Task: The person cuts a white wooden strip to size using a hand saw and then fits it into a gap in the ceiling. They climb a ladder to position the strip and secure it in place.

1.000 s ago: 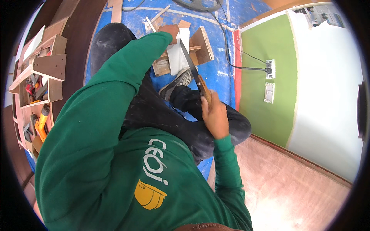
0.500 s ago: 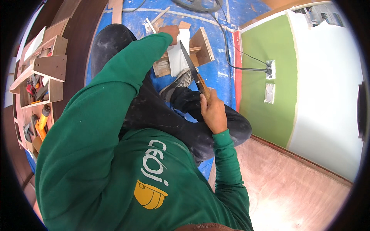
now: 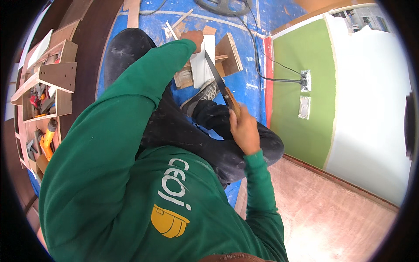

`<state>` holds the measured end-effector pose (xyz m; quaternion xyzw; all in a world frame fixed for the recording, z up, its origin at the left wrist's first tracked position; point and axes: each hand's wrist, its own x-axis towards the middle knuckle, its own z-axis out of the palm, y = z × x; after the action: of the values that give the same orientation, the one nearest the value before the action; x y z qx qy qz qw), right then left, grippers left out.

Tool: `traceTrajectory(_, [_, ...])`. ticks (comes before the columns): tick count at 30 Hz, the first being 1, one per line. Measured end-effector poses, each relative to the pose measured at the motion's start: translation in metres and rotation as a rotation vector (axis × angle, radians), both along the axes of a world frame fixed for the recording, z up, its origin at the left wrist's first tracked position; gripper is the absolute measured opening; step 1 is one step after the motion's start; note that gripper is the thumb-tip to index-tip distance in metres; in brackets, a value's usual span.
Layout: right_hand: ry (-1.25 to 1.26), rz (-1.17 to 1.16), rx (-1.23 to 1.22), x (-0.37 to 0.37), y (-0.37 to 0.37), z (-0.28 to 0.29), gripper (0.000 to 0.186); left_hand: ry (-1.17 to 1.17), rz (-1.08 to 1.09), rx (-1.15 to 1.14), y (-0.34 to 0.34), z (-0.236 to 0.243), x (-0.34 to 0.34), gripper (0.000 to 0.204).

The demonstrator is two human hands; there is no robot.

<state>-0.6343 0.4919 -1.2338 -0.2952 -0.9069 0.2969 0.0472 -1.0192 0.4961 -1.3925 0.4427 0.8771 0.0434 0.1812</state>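
My right hand [image 3: 245,131] is wrapped round the wooden handle of a handsaw [image 3: 215,72]. Its long dark blade slants up and left, lying across the right edge of a narrow white board [image 3: 200,71]. At the board's far part, my left hand [image 3: 195,40] is closed on its left side; the fingertips are partly hidden. Beneath the board stands a small wooden box-like support [image 3: 231,51] made of plywood pieces. My shoe [image 3: 201,97] is close to the board's near end, tucked under my bent legs.
Blue sheeting [image 3: 152,20] covers the floor. Left stands a wooden tool carrier [image 3: 56,76] with several tools, including a yellow power tool [image 3: 47,142]. A black cable [image 3: 279,79] runs to a socket in the green wall section [image 3: 305,131] on the right. Wood offcuts [image 3: 182,17] lie beyond my left hand.
My right hand and the saw have moved slightly back toward me, down and to the right. My left hand and the white board stay nearly in place.
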Motion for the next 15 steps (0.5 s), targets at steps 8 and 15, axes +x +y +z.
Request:
traceTrajectory(8, [0.016,-0.008,-0.065,0.049,-0.022,0.076,0.031,-0.01,0.032,0.079,-0.005,0.004,0.005,0.042])
traceTrajectory(15, [-0.015,-0.014,-0.053,0.02,-0.009,0.025,0.029,0.0,0.042,0.062,-0.003,0.001,0.004,0.043])
